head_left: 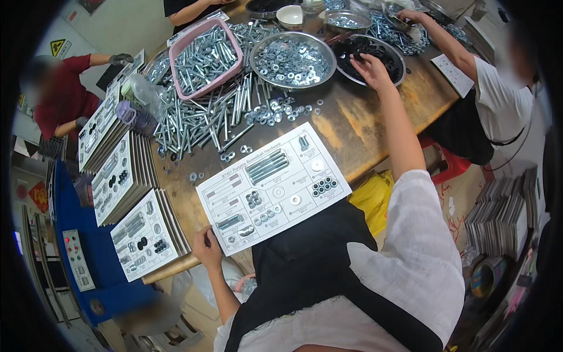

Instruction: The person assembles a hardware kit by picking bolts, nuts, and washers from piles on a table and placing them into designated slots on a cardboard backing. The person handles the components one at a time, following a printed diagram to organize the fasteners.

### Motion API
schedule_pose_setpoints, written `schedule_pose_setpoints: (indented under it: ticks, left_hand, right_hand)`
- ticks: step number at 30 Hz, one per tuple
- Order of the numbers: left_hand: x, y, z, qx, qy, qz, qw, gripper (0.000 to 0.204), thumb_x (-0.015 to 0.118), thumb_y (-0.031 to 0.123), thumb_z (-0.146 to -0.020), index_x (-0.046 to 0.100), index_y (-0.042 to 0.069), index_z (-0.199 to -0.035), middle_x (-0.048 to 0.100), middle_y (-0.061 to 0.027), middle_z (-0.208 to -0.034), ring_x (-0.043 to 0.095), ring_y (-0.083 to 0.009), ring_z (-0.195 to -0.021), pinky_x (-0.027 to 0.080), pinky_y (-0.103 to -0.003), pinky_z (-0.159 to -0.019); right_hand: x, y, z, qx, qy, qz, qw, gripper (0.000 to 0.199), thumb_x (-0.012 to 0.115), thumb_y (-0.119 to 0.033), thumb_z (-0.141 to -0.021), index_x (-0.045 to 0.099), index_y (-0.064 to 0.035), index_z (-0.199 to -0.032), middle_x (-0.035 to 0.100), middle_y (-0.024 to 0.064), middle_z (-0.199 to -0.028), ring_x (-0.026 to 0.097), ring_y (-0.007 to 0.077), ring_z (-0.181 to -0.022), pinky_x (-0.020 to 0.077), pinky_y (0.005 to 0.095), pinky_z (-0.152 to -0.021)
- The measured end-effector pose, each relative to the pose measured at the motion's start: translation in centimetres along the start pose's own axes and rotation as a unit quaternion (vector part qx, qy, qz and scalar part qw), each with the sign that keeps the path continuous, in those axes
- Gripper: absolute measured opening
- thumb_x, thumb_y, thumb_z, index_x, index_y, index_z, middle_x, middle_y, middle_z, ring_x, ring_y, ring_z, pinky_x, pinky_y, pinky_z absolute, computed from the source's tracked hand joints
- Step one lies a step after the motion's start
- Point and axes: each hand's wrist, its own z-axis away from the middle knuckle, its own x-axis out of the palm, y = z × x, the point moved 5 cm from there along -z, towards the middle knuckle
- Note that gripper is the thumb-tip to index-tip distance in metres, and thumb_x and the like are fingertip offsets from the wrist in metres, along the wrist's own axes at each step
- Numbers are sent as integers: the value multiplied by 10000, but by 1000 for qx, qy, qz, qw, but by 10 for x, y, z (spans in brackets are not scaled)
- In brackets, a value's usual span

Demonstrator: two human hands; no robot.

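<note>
A white printed hardware card (281,205) lies at the table's near edge, partly over my lap. Long bolts (267,166), nuts (254,199) and black-centred lock nuts (325,186) sit in its printed sections, along with a few washers. My left hand (207,249) is closed at the card's lower left corner, gripping its edge. Stretched far forward, my right hand (370,71) is over a metal bowl (400,79) of small black parts (375,51). Its fingers look apart among the parts, and nothing shows between them.
Loose bolts (187,126) and washers (275,111) spread around a pink basket (205,91) and a washer bowl (293,87). Stacked filled cards (141,234) stand at the left edge. Co-workers sit left and right; one's hand (412,16) reaches into the far right pile.
</note>
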Motion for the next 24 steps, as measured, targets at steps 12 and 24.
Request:
schedule_pose_setpoints:
  ticks: [12,24]
  left_hand:
    - [38,105,-63,13,-111,187,976,108,618,88,-892,640,6,-959,601,-45,-769,527,-110,-670,424,-239,-633]
    - [59,220,-67,161,-76,37,983,313,765,188,-757,625,72,-1012,575,-49,-833,611,-200,-620,462,-324,-520]
  right_hand:
    - [86,156,236,293,-18,-339,894,216,510,58,-881,507,107,-1091,542,177,-1024,570,249,-899,539,331,-831]
    - [175,182,336,249,-188,-188,931,424,374,-136,-999,402,-8,-1402,491,134,-1321,438,241,-1285,308,380,-1102]
